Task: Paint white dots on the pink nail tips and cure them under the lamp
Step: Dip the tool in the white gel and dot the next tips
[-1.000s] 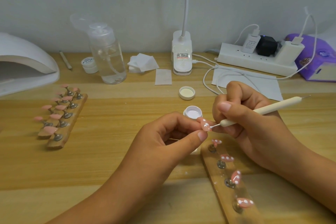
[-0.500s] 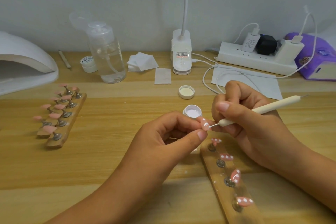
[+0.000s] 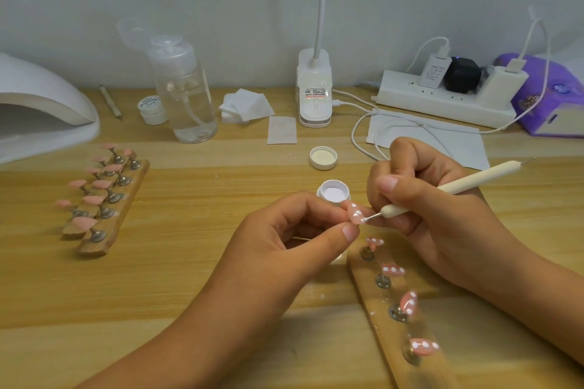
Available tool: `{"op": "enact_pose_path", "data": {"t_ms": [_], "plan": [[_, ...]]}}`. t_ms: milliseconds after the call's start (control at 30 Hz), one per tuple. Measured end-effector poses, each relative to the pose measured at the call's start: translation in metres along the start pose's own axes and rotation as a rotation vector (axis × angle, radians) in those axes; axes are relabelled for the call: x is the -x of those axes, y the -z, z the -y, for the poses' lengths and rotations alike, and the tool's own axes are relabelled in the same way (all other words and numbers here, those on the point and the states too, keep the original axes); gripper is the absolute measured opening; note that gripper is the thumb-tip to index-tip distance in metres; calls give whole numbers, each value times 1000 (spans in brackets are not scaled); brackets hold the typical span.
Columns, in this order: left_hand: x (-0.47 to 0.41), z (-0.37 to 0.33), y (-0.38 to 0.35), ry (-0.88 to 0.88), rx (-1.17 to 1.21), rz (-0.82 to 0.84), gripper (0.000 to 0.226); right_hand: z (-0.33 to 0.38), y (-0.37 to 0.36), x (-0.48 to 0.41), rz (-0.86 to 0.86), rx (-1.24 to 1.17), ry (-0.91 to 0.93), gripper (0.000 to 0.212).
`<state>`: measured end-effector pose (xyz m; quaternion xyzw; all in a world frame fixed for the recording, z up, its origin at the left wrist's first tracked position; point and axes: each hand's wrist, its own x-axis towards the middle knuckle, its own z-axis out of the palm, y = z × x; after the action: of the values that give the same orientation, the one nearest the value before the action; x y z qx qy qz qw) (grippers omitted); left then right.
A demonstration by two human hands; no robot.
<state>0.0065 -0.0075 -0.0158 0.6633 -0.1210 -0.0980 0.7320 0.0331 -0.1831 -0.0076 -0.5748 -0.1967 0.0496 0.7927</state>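
My left hand (image 3: 294, 230) pinches a pink nail tip (image 3: 355, 213) that carries white dots. In my right hand (image 3: 420, 199) is a cream dotting tool (image 3: 458, 188), its metal point touching the tip's lower edge. Just behind the tip stands an open pot of white gel (image 3: 333, 189). A wooden holder (image 3: 398, 319) below my hands bears several dotted pink tips. Two more wooden holders (image 3: 110, 208) at the left carry several plain pink tips. The white curing lamp (image 3: 41, 110) sits at the far left edge.
The pot's lid (image 3: 323, 157) lies behind the pot. At the back stand a clear pump bottle (image 3: 185, 95), a small white jar (image 3: 152, 109), cotton pads (image 3: 246, 104), a desk lamp base (image 3: 314, 88), a power strip (image 3: 442, 95) with cables, and a purple tissue pack (image 3: 550, 98).
The tool's point has shifted slightly lower along the held tip. My hands and the tip stay almost in the same place.
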Motion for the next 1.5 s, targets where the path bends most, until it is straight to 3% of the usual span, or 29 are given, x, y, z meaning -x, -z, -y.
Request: {"op": "enact_pose_path", "data": {"t_ms": [1233, 1500], "plan": [[0, 0, 1, -8, -7, 4, 4, -1, 1, 1, -19, 19, 4, 21], [0, -1, 2, -5, -13, -31, 8, -1, 5, -3, -74, -17, 54, 32]]}}
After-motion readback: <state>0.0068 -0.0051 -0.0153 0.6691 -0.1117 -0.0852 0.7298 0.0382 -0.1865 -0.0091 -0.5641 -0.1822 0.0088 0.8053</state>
